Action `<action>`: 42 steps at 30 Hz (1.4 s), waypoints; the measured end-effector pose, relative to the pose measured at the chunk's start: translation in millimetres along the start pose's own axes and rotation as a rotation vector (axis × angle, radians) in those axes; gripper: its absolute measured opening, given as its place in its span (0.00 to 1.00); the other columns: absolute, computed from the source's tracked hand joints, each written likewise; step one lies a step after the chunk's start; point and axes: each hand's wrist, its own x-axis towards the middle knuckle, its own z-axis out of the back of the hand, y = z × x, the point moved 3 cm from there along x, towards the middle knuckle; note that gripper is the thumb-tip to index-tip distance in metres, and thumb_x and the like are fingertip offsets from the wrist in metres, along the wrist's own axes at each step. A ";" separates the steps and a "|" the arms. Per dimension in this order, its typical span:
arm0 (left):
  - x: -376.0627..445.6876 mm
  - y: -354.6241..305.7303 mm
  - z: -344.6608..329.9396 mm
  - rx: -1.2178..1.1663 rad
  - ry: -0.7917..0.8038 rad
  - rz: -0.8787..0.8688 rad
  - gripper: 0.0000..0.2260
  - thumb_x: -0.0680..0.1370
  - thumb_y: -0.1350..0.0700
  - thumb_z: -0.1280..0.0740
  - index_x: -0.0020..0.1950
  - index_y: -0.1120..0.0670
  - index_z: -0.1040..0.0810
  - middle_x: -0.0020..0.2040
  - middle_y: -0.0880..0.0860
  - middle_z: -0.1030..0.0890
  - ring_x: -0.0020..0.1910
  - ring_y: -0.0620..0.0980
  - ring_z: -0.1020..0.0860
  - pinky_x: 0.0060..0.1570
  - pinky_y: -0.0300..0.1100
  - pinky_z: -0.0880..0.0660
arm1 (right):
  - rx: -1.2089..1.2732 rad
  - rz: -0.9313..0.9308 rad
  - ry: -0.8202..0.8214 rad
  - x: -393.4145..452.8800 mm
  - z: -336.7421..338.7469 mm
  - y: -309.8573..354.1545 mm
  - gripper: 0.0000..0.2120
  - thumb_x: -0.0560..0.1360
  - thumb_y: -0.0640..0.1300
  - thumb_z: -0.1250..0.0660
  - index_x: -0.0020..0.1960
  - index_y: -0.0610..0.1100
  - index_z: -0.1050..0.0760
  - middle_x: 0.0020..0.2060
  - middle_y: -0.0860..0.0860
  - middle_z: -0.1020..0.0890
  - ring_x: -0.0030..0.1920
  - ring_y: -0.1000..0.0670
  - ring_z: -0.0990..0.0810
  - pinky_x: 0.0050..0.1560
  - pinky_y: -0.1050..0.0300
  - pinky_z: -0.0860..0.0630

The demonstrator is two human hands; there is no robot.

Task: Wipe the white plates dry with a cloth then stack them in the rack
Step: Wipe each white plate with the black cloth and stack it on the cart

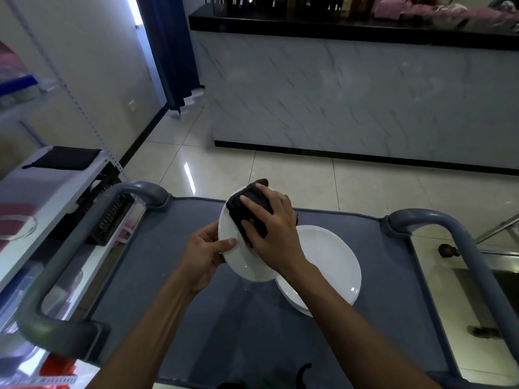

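We are wiping a white plate [243, 254] that we are holding tilted above the grey cart [196, 318]. Our left hand [203, 255] is pinching its near-left rim, thumb lying on the face, while our right hand [273, 231] is pressing a dark cloth [247, 204] flat against the plate with the fingers spread over it.

We judge the drying to be under way rather than finished. Lying on the cart just under the held plate are more plates [328, 265]; at least two rims are showing, though we cannot count the pile. Whether they are dry we cannot tell.

The dark slotted rack [112, 220] on the shelf to the left is partly hidden behind the cart handle [81, 240], and we are seeing no plates in it, so stacking looks not yet started. The cloth's far side and the held plate's underside are hidden.
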 end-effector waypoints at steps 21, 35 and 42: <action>-3.2 10.3 2.2 -0.173 -0.080 -0.019 0.18 0.71 0.67 0.33 0.61 0.61 0.19 0.51 0.60 0.15 0.45 0.55 0.16 0.40 0.45 0.18 | 0.070 -0.125 -0.056 26.9 31.0 -45.8 0.16 0.77 0.44 0.30 0.64 0.49 0.20 0.64 0.52 0.22 0.64 0.46 0.27 0.64 0.41 0.28; -2.5 7.4 -13.0 -0.290 -0.233 -0.075 0.16 0.72 0.64 0.35 0.59 0.58 0.20 0.50 0.55 0.15 0.48 0.50 0.17 0.46 0.41 0.19 | 0.186 -0.298 -0.116 -18.8 41.2 -59.7 0.20 0.75 0.39 0.28 0.67 0.47 0.22 0.68 0.52 0.25 0.68 0.51 0.29 0.70 0.64 0.35; -1.5 11.2 -35.5 -0.277 -0.274 -0.077 0.16 0.79 0.67 0.41 0.65 0.59 0.23 0.57 0.59 0.19 0.52 0.54 0.19 0.48 0.44 0.19 | 0.149 -0.262 -0.168 -48.0 39.8 -44.3 0.23 0.73 0.39 0.26 0.67 0.48 0.22 0.70 0.49 0.27 0.68 0.46 0.30 0.69 0.45 0.30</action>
